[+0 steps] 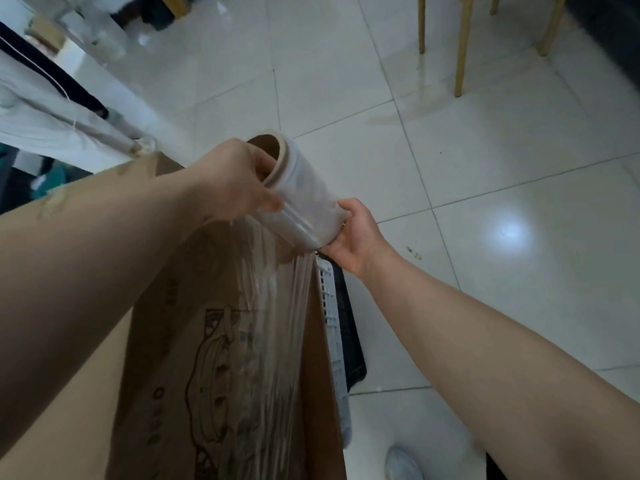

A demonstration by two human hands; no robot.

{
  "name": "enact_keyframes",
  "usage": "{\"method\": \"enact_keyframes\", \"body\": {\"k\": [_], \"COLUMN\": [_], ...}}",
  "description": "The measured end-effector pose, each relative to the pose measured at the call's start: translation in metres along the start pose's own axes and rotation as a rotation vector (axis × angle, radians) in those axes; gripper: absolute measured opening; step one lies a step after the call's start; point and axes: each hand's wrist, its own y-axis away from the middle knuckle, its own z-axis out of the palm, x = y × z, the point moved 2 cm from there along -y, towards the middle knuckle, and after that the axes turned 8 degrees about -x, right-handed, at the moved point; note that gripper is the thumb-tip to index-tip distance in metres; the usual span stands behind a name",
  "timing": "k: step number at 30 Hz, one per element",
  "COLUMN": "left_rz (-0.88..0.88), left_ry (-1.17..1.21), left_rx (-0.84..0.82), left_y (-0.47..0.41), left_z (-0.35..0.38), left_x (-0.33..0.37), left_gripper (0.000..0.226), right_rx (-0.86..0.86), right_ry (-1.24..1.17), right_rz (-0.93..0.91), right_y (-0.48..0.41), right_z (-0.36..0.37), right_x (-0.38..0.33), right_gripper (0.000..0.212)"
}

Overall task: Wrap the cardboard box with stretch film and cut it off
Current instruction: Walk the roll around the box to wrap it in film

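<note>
A large brown cardboard box [173, 358] with dark printed drawings fills the lower left. Above its far right corner I hold a roll of clear stretch film [304, 195] on a cardboard core, tilted. My left hand [228, 181] grips the roll's upper end, fingers hooked into the core. My right hand [356, 237] holds the lower end from below. A stretched sheet of film [277, 323] runs from the roll down over the box's top toward me.
A white perforated crate [329, 317] and a dark object [349, 341] stand against the box's right side. Wooden chair legs [462, 46] stand on the glossy tiled floor at the back right. Clothing and clutter [52, 109] lie at the left.
</note>
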Motion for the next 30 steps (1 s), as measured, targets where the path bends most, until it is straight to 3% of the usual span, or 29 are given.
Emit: {"method": "enact_keyframes", "body": {"k": [6,10,13,17,20,25,30], "left_rz": [-0.103,-0.163,-0.157,-0.094,-0.075,-0.116,-0.196], "left_ry": [0.098,0.218,0.161,0.053,-0.007,-0.064,0.091], "left_rx": [0.02,0.145,0.155,0.131,0.125,0.121,0.065], "left_y": [-0.019,-0.037,-0.045,-0.048,-0.055,-0.075,-0.098], "left_z": [-0.011,-0.016,-0.018,-0.024,-0.033,-0.046,-0.054], "left_x": [0.001,0.004,0.002,0.002,0.002,-0.007,-0.019], "left_gripper": [0.014,0.047,0.03,0.036,0.015,0.017,0.041], "right_rx": [-0.036,-0.044,-0.029,0.019,-0.014,-0.027,-0.029], "right_ry": [0.043,0.02,0.038,0.03,0.041,0.11,0.098], "right_rz": [0.092,0.111,0.141,0.148,0.164,0.197,0.189], "right_y": [-0.025,-0.035,-0.039,-0.051,-0.059,-0.079,-0.099], "right_z": [0.004,0.003,0.002,0.005,0.016,0.025,0.029], "right_x": [-0.003,-0.008,-0.019,-0.029,-0.036,-0.03,-0.023], "right_gripper": [0.05,0.049,0.042,0.037,0.034,0.049,0.049]}}
